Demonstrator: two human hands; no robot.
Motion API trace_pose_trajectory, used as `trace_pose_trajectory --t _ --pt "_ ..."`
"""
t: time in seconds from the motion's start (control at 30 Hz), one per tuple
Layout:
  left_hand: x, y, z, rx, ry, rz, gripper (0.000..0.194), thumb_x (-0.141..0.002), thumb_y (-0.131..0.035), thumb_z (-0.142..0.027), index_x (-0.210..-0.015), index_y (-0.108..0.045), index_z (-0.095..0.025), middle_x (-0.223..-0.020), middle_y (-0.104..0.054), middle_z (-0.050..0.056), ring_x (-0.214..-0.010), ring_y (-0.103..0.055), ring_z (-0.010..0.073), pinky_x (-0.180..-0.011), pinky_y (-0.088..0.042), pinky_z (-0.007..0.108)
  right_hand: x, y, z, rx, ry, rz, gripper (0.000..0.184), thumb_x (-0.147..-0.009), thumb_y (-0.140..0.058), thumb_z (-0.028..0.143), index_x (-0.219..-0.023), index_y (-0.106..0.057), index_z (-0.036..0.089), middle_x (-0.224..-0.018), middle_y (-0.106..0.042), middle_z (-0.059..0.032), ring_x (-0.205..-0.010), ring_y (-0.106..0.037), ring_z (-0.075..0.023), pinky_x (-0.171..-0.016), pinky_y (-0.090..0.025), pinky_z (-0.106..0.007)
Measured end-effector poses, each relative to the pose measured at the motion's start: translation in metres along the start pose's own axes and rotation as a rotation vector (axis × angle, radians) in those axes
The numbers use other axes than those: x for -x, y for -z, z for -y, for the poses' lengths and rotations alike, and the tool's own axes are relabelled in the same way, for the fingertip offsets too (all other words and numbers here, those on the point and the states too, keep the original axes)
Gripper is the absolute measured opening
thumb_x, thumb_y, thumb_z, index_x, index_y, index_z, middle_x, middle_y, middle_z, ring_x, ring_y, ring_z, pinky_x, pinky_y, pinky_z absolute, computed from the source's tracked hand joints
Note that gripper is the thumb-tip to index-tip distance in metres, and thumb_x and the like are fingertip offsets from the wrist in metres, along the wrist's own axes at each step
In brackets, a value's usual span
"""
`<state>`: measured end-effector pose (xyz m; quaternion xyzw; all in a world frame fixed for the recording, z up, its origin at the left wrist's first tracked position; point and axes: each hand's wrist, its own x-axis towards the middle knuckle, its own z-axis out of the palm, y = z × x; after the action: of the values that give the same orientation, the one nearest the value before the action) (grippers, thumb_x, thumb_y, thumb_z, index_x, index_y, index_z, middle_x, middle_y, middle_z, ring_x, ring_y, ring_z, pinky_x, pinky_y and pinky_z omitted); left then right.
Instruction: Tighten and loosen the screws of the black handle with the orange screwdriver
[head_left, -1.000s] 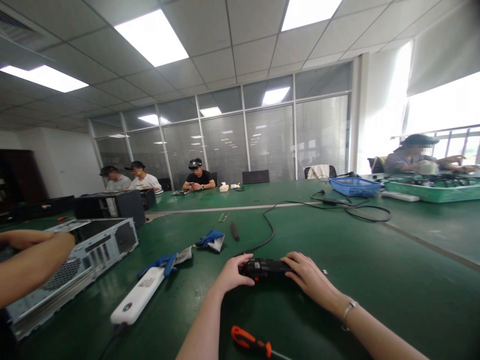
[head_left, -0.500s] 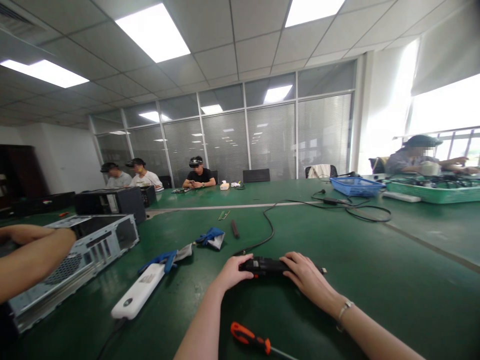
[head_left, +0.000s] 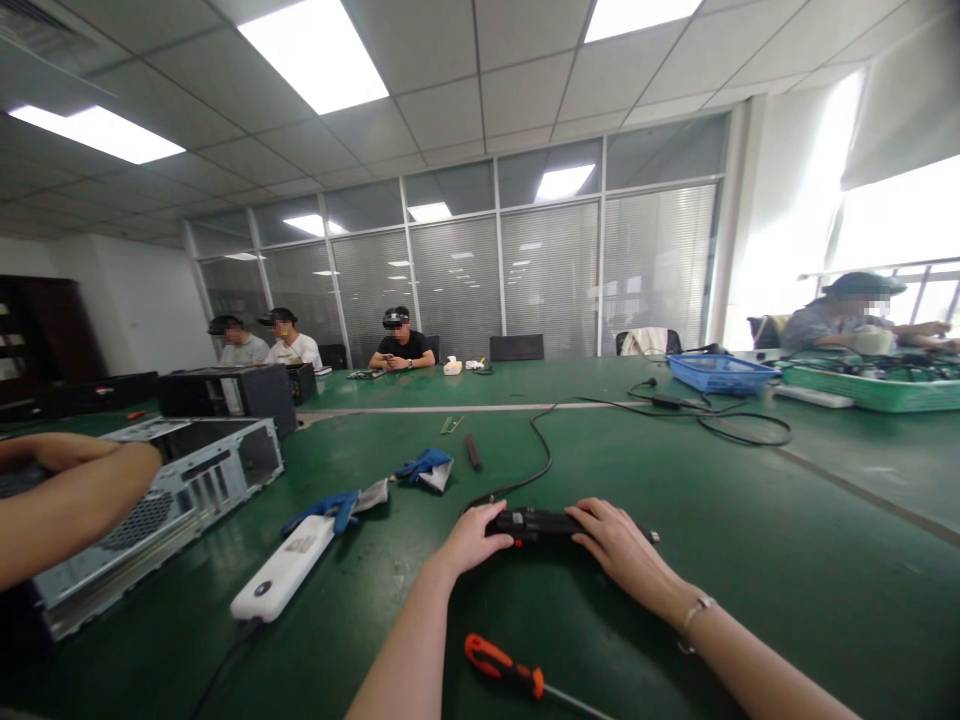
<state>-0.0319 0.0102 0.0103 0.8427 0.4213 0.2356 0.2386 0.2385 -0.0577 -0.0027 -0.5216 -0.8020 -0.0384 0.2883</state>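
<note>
A black corded electric screwdriver (head_left: 541, 524) lies crosswise on the green table, its metal tip pointing right. My left hand (head_left: 474, 538) is closed around its left end, where the cord comes out. Over its right part rests my right hand (head_left: 611, 540), fingers curved across the body and hiding some of it. A red button shows on the side facing me. Closer to me lies an orange and black hand screwdriver (head_left: 504, 666), apart from both hands.
Left of my arms are a white power bank-like device (head_left: 283, 570), blue-grey gloves (head_left: 426, 468) and an open metal computer case (head_left: 217, 475). Another person's arm (head_left: 82, 505) reaches in there. A dark bar (head_left: 472, 452), blue basket (head_left: 721, 373) and green basket (head_left: 870, 390) lie farther off.
The whole view has shifted slightly, so the scene sits a little farther right. Both hands keep their hold on the electric screwdriver, which stays in place on the table.
</note>
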Motion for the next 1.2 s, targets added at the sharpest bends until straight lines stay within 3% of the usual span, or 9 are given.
trace_pose_trajectory --t 0.23,0.43,0.7,0.87,1.03,1.2 --pt "-0.001 -0.002 0.000 0.044 -0.026 0.007 0.063 -0.071 -0.071 -0.028 -0.132 -0.054 -0.024 -0.133 -0.057 0.006 -0.122 -0.051 0.0277 -0.106 -0.034 0.038 0.002 0.003 -0.001 -0.026 -0.008 0.012 0.032 -0.092 -0.047 0.033 -0.120 -0.058 0.024 -0.113 -0.058 -0.0092 -0.099 -0.056 -0.0244 -0.089 -0.046 -0.040" --pt "-0.001 0.000 -0.009 -0.043 -0.053 0.019 0.053 -0.073 -0.069 -0.027 -0.124 -0.059 -0.022 -0.127 -0.060 0.007 -0.117 -0.054 0.0264 -0.104 -0.036 0.036 0.002 0.002 -0.001 0.017 -0.027 0.069 0.034 -0.093 -0.046 0.034 -0.124 -0.057 0.025 -0.116 -0.060 -0.0088 -0.101 -0.056 -0.0241 -0.090 -0.044 -0.039" --pt "0.000 0.003 -0.015 -0.102 0.016 0.029 0.050 -0.075 -0.066 -0.033 -0.123 -0.060 -0.019 -0.127 -0.060 0.009 -0.116 -0.054 0.0284 -0.101 -0.038 0.037 -0.003 0.003 -0.006 0.074 -0.050 0.163 0.039 -0.095 -0.042 0.039 -0.128 -0.054 0.024 -0.108 -0.064 -0.0086 -0.097 -0.057 -0.0254 -0.086 -0.045 -0.040" --pt "0.004 0.006 -0.014 0.001 -0.042 0.071 0.045 -0.081 -0.059 -0.038 -0.123 -0.060 -0.020 -0.120 -0.064 0.007 -0.107 -0.059 0.0256 -0.093 -0.043 0.033 0.000 0.007 -0.005 0.018 -0.034 0.158 0.037 -0.094 -0.044 0.039 -0.126 -0.055 0.027 -0.107 -0.064 -0.0072 -0.097 -0.057 -0.0244 -0.088 -0.044 -0.040" --pt "0.006 0.003 -0.012 -0.005 -0.063 0.043 0.044 -0.070 -0.071 -0.029 -0.112 -0.065 -0.022 -0.108 -0.069 0.003 -0.099 -0.061 0.0245 -0.088 -0.044 0.030 0.007 0.016 -0.003 -0.062 -0.027 0.163 0.038 -0.086 -0.056 0.036 -0.123 -0.057 0.028 -0.111 -0.063 -0.0060 -0.101 -0.056 -0.0241 -0.093 -0.042 -0.040" --pt "0.000 0.002 -0.009 0.071 -0.074 0.091 0.045 -0.068 -0.073 -0.025 -0.112 -0.066 -0.022 -0.109 -0.069 0.003 -0.102 -0.061 0.0241 -0.091 -0.043 0.030 0.012 0.029 -0.009 -0.133 -0.095 0.222 0.043 -0.081 -0.061 0.047 -0.120 -0.061 0.028 -0.108 -0.064 -0.0062 -0.097 -0.059 -0.0241 -0.090 -0.045 -0.038"
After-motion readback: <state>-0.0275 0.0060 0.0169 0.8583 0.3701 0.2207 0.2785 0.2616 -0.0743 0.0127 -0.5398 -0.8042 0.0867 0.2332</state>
